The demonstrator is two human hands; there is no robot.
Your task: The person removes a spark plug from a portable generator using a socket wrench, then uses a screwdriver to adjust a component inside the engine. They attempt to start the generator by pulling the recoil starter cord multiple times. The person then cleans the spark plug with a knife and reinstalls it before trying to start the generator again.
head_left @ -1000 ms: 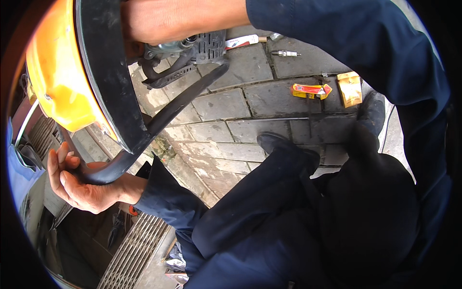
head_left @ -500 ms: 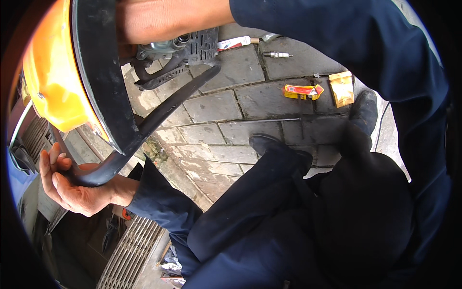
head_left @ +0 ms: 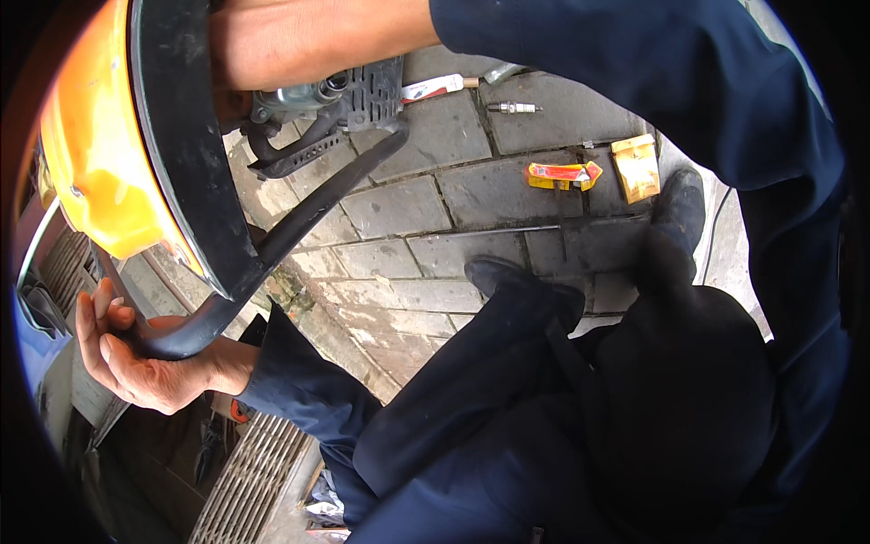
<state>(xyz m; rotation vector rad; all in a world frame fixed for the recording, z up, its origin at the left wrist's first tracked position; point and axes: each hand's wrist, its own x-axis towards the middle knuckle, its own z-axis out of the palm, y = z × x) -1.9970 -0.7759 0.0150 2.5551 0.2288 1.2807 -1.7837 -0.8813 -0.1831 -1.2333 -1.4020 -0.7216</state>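
An orange and black machine (head_left: pixel 100 145) with an engine fills the upper left. A thick black curved tube (head_left: pixel 290 222) runs along its lower side. My left hand (head_left: pixel 149 367) cups the tube's bend from beneath, its fingers curled up around it. Across the top, my right forearm (head_left: pixel 317 41) reaches in behind the machine's black panel (head_left: pixel 177 136). The fingers of that hand are hidden there, close to the grey metal engine part (head_left: pixel 299 97) and a black slotted guard (head_left: pixel 375 95).
On the paving stones (head_left: pixel 399 208) lie a spark plug (head_left: pixel 514 107), a white and red box (head_left: pixel 433 88), a red and yellow packet (head_left: pixel 562 175), an open yellow box (head_left: pixel 637 169) and a thin metal rod (head_left: pixel 489 230). A ribbed metal grate (head_left: pixel 249 476) sits at lower left.
The machine and the things on the paving sit slightly farther left in the picture. Both arms keep nearly the same pose, and the left hand stays around the tube.
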